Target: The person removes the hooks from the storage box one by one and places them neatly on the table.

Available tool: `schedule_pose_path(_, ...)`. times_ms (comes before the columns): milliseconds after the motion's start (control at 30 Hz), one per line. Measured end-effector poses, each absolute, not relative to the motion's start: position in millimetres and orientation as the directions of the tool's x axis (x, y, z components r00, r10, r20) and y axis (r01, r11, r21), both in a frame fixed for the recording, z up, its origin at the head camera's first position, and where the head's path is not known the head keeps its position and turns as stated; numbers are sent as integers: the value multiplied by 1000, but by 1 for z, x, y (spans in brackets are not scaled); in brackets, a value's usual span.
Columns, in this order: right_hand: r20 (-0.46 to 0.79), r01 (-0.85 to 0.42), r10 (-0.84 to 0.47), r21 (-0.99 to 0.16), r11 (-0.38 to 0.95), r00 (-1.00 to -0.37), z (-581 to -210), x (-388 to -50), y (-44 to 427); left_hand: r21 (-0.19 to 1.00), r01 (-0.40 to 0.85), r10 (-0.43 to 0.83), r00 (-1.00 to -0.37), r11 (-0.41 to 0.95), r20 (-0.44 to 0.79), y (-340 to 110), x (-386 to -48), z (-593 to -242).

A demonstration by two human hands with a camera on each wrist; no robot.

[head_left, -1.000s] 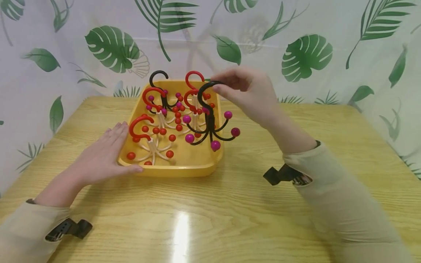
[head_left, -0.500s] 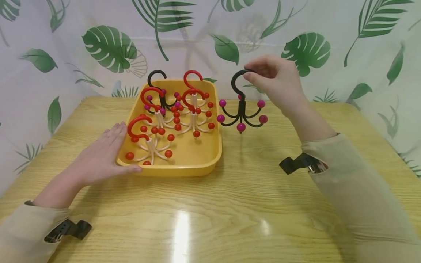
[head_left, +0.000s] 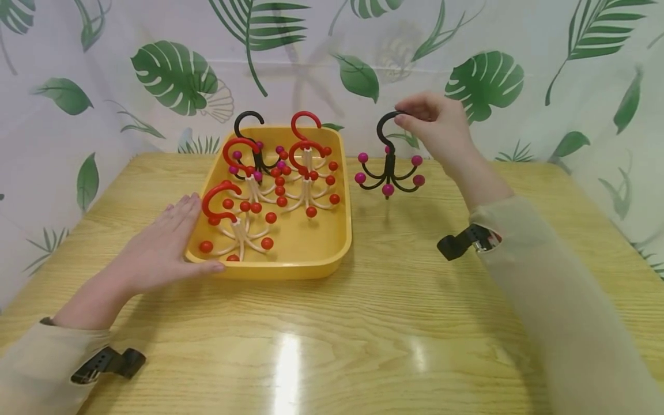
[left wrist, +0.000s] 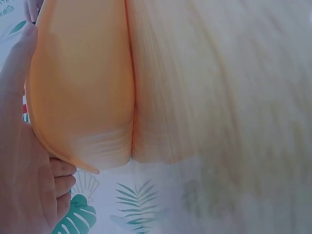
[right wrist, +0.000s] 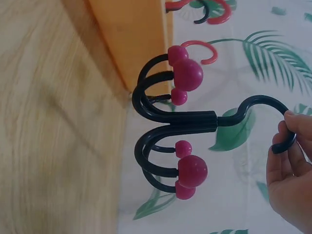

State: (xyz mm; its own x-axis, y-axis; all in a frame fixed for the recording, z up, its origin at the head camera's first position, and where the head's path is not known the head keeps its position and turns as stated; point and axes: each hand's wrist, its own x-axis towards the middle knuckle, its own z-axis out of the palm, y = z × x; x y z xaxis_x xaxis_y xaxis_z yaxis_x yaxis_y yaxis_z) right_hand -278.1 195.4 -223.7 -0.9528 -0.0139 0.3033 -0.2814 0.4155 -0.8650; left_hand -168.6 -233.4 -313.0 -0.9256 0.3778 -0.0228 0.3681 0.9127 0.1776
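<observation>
Black, its curved arms (right wrist: 139,95) tipped with pink balls (right wrist: 188,75), the hook (head_left: 389,166) hangs upright above the counter (head_left: 373,311), pinched in my right grip (head_left: 441,127). Beside it, a yellow tray (head_left: 282,271) holds five more hooks (head_left: 239,231); my left grip (head_left: 155,251) lies straight-fingered against its side.

1. The black hanger (head_left: 390,168) pinched in my right hand (head_left: 441,125) looks like smooth plastic with a low sheen.
2. Its pink balls (head_left: 388,189) look like hard plastic, smooth and slightly glossy.
3. The yellow tray (head_left: 290,269) against my left hand (head_left: 155,251) looks like smooth moulded plastic, with light along its rim.
4. The red-and-white hangers (head_left: 238,232) inside also look plastic, their red parts shiny.
5. The table (head_left: 353,328) shows wood grain under a smooth, glossy surface, with a bright white reflection near me.
6. The leaf-printed backdrop (head_left: 321,63) is a faintly creased sheet; cloth or plastic, I cannot tell.
7. My beige sleeves (head_left: 550,294) are matt, wrinkled cloth.
</observation>
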Motion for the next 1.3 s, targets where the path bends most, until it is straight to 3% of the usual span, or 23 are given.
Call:
schedule_pose_path(233, 252, -213, 25, -862, 459, -967, -242, -304, 199, 180, 378, 387, -922, 908, -17, -234, -168, -314)
schedule_pose_path(467, 217, -176, 67, -906, 384, -974, -252, -324, 196, 184, 368, 379, -925, 911, -22, -233, -167, -314)
schedule_pose_path(1300, 294, -237, 132, -913, 331, -947, -273, -360, 163, 202, 354, 369, -928, 913, -43, -234, -167, -312)
